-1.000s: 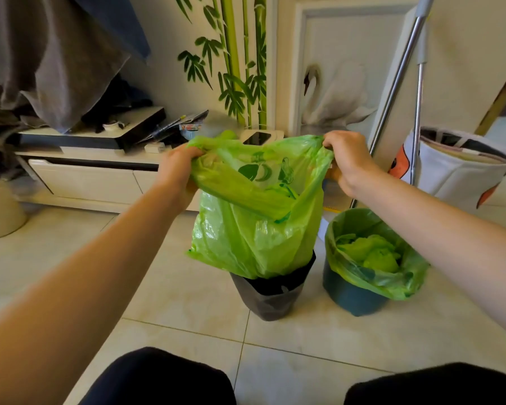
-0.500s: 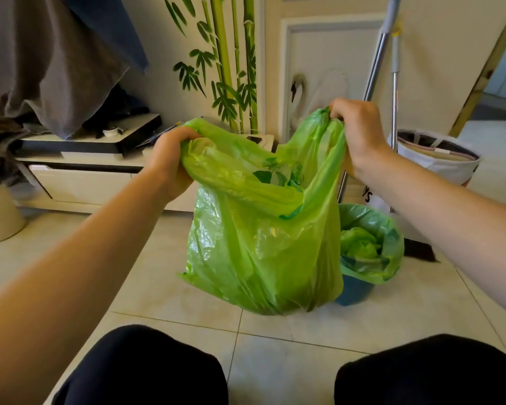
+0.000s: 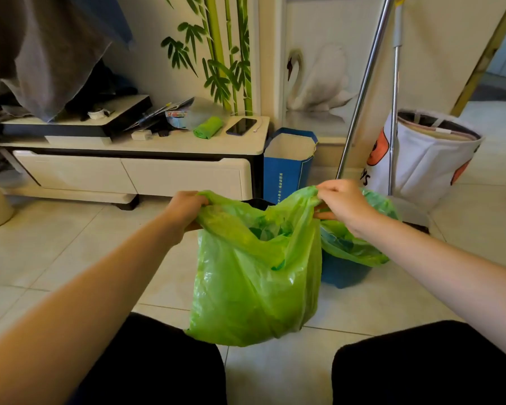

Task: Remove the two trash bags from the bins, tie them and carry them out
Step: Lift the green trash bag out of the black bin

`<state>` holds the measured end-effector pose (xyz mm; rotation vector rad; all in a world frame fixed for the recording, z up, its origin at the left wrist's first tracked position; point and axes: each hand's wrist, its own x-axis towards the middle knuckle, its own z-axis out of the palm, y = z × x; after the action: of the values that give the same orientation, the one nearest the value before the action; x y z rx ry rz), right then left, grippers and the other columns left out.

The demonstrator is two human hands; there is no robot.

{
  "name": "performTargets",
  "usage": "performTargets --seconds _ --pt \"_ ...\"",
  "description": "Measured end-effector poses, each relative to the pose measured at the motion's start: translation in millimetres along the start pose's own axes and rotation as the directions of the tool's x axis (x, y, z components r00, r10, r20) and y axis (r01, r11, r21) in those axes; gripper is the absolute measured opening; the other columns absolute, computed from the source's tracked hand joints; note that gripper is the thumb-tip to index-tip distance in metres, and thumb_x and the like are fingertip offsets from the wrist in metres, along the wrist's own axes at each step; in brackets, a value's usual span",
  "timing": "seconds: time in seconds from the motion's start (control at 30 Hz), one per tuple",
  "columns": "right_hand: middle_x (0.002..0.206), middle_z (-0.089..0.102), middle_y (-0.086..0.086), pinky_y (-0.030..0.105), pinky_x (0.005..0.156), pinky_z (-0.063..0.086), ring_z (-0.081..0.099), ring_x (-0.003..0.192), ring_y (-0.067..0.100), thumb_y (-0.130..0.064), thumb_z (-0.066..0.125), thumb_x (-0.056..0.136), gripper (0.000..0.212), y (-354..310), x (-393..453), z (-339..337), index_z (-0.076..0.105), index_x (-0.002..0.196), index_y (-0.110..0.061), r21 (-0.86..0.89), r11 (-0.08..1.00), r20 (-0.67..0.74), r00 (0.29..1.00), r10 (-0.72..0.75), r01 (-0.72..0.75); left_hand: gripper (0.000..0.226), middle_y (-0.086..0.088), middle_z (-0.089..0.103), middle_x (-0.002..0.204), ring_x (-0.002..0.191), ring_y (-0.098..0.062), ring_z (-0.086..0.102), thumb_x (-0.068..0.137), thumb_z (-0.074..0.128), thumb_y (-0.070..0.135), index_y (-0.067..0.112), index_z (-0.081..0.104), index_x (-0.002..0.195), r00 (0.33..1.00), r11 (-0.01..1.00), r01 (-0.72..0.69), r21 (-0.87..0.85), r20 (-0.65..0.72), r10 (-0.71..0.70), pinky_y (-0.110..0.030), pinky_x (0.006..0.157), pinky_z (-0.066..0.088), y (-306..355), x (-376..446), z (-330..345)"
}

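Observation:
A green trash bag [image 3: 254, 285] hangs in front of me, out of its bin, its bottom low over the tiled floor. My left hand [image 3: 184, 209] grips the bag's left rim. My right hand [image 3: 342, 203] pinches the right rim, and the mouth stays spread between them. Only a sliver of the dark bin [image 3: 259, 203] shows behind the bag. A second green trash bag [image 3: 354, 249] still lines the blue bin [image 3: 342, 273] to the right, partly hidden by my right wrist.
A low white cabinet [image 3: 135, 173] stands against the wall with a phone [image 3: 241, 126] and a roll of green bags [image 3: 208, 127] on top. A blue box [image 3: 288, 162], two mop handles [image 3: 362, 97] and a white laundry basket [image 3: 427, 159] stand behind the bins. My dark-trousered knees fill the bottom edge.
The bag has come fully out of the dark bin and dropped lower, toward the floor near my knees. Both hands lowered with it, still gripping the rim.

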<state>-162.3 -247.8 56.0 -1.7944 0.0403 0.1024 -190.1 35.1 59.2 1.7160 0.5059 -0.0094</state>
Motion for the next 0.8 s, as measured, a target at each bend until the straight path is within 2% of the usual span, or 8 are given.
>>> performTargets --seconds 0.07,0.17,0.3,0.5,0.57,0.63,0.73,0.8 --pt "0.086 0.069 0.012 0.035 0.072 0.060 0.069 0.080 0.021 0.001 0.046 0.092 0.024 15 8 1 0.069 0.093 -0.004 0.026 0.999 -0.027 0.999 0.019 -0.019 0.021 -0.014 0.064 0.087 0.067 -0.020 0.061 0.089 0.047 0.000 0.011 0.065 0.084 1.000 1.000 0.002 0.008 -0.013 -0.002 -0.027 0.056 0.058 -16 13 -2" --pt "0.087 0.069 0.007 0.037 0.084 0.057 0.068 0.084 0.020 0.004 0.045 0.092 0.026 32 23 3 0.066 0.093 -0.010 0.039 0.999 -0.091 0.996 0.006 -0.003 0.023 -0.015 0.063 0.095 0.072 -0.020 0.060 0.090 0.044 -0.002 0.009 0.064 0.094 1.000 0.999 -0.013 0.044 0.002 0.013 -0.031 0.067 0.054 -29 28 -7" --pt "0.091 0.069 0.007 0.039 0.090 0.055 0.068 0.093 0.023 0.007 0.047 0.090 0.032 42 41 2 0.066 0.085 -0.018 0.051 0.999 -0.155 0.988 0.020 -0.012 0.026 -0.015 0.060 0.094 0.074 -0.021 0.058 0.091 0.043 -0.002 0.014 0.062 0.084 0.999 0.999 -0.039 0.039 -0.026 0.040 -0.029 0.066 0.051 -37 44 -14" --pt "0.100 0.068 0.014 0.041 0.082 0.058 0.068 0.091 0.024 0.003 0.048 0.091 0.024 50 43 -5 0.068 0.095 -0.010 -0.004 0.996 -0.157 0.983 0.092 -0.094 0.020 -0.010 0.061 0.088 0.074 -0.021 0.060 0.091 0.045 -0.001 0.011 0.062 0.092 0.998 1.000 0.027 0.002 -0.063 -0.027 -0.034 0.060 0.055 -46 54 -29" --pt "0.098 0.067 0.015 0.040 0.076 0.059 0.067 0.089 0.023 0.000 0.051 0.091 0.019 57 38 -7 0.067 0.096 -0.008 -0.080 0.982 -0.098 0.982 0.163 -0.170 0.017 -0.012 0.060 0.086 0.072 -0.023 0.061 0.091 0.046 -0.001 0.006 0.060 0.095 0.996 0.996 0.088 0.018 0.006 -0.088 -0.034 0.054 0.059 -52 49 -36" --pt "0.093 0.067 0.013 0.040 0.072 0.060 0.067 0.083 0.023 -0.002 0.053 0.091 0.015 65 33 -8 0.067 0.096 -0.007 -0.184 0.956 -0.039 0.973 0.225 -0.229 0.015 -0.015 0.061 0.087 0.073 -0.026 0.062 0.092 0.046 -0.003 0.001 0.061 0.096 0.980 0.982 0.163 0.096 0.103 -0.173 -0.033 0.056 0.061 -58 44 -42" --pt "0.085 0.064 0.009 0.038 0.066 0.060 0.066 0.076 0.022 -0.005 0.053 0.092 0.014 72 28 -9 0.065 0.095 -0.009 -0.306 0.918 -0.007 0.965 0.261 -0.251 0.015 -0.018 0.062 0.087 0.075 -0.026 0.063 0.092 0.048 -0.006 -0.004 0.061 0.100 0.942 0.944 0.232 0.236 0.188 -0.279 -0.031 0.057 0.061 -65 38 -50" --pt "0.084 0.063 0.007 0.035 0.062 0.059 0.066 0.074 0.022 -0.007 0.053 0.093 0.012 73 27 -10 0.063 0.096 -0.014 -0.351 0.902 -0.002 0.963 0.268 -0.252 0.014 -0.020 0.063 0.087 0.074 -0.026 0.064 0.091 0.050 -0.007 -0.006 0.061 0.100 0.923 0.926 0.268 0.266 0.206 -0.326 -0.031 0.056 0.061 -68 38 -55"
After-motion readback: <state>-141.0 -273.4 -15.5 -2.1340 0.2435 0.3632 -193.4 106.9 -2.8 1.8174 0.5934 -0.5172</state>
